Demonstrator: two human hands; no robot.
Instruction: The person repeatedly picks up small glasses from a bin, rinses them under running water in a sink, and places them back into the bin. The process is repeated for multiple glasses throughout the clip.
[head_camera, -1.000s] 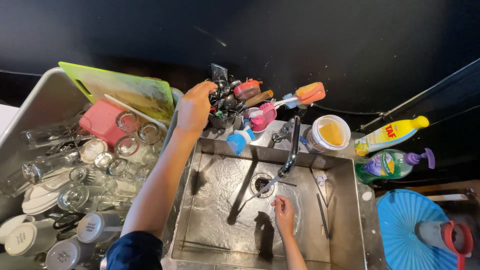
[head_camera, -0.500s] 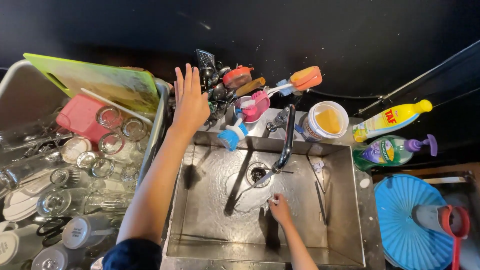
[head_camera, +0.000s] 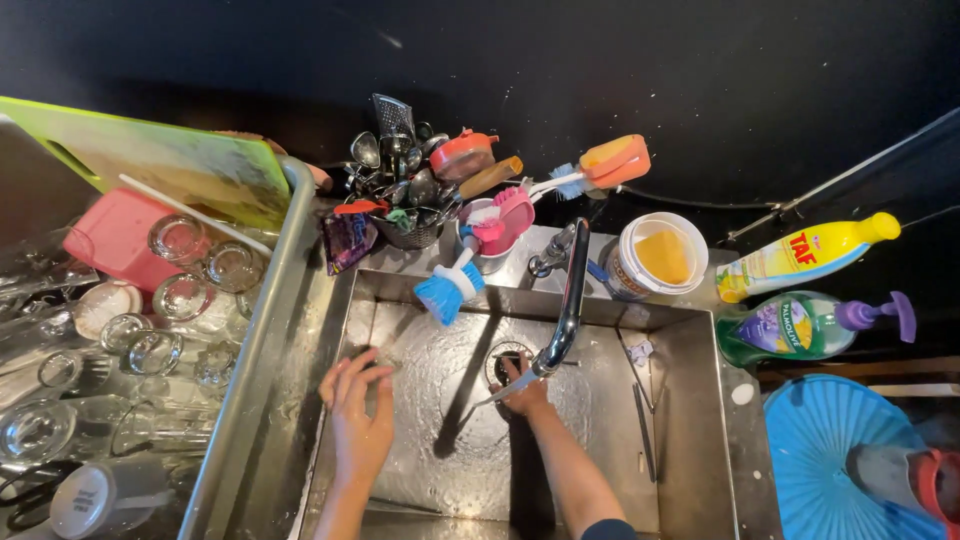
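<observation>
reaching into the wet stainless steel sink (head_camera: 700, 420), the right hand (head_camera: 522, 392) is resting empty at the round drain (head_camera: 508, 362) under the curved chrome faucet (head_camera: 568, 300); the left hand (head_camera: 358, 420), fingers loosely spread and empty, is hovering by the near-left wall. the steel is likely slippery and rigid.

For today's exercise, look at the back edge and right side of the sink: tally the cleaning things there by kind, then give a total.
Detergent bottles: 2, one yellow, one green with a purple pump
Dish brushes: 2, one blue-bristled, one pink
Sponge tubs: 1, white
Sponge wands: 1, orange
Total: 6
</observation>
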